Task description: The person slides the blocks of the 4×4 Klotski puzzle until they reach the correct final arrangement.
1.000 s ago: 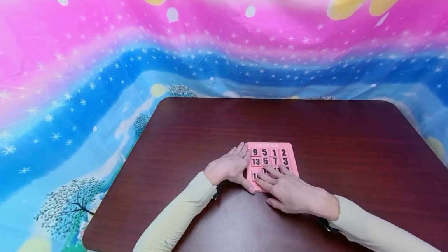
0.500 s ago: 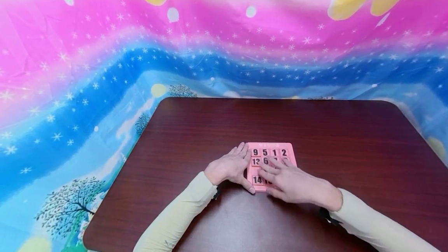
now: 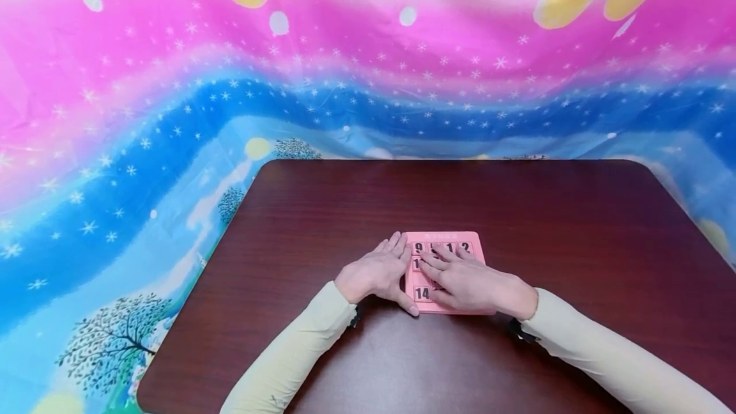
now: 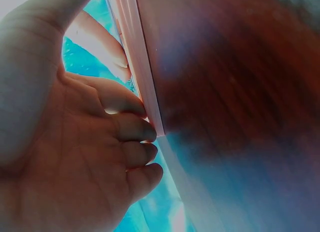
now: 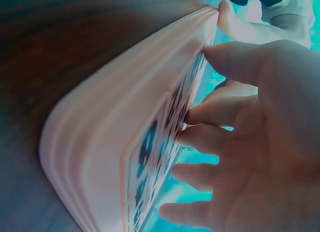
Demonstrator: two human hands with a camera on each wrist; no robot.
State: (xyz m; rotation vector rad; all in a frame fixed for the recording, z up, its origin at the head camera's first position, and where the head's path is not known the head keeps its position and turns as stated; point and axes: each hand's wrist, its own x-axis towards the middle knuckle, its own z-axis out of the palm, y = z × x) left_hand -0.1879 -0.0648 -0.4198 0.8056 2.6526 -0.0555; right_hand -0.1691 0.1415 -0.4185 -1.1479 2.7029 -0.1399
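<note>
A pink sliding number puzzle (image 3: pixel 441 236) lies flat on the table, its tiles bearing black numbers. Along its left edge rests my left hand (image 3: pixel 376 276), fingers extended towards the far corner and thumb at the near left corner. In the left wrist view, the fingertips (image 4: pixel 152 129) are right at the puzzle's side. My right hand (image 3: pixel 471 283) spreads over the tiles, its fingertips on the upper rows, hiding much of the middle and right. The 14 tile (image 3: pixel 422 293) shows at the lower left, with a plain pink spot above it. The right wrist view has the thumb (image 5: pixel 227 57) at the tiles.
The dark red-brown table (image 3: pixel 517 203) has rounded far corners. A colourful printed cloth (image 3: pixel 345 107) hangs behind it and along its left side. Pale sleeves (image 3: pixel 293 350) cover both forearms, with a dark band at each wrist.
My right hand has slid away from the near edge, up over the higher rows. The 14 tile, partly covered a second ago, shows fully and slightly nearer the front. My left hand stays put.
</note>
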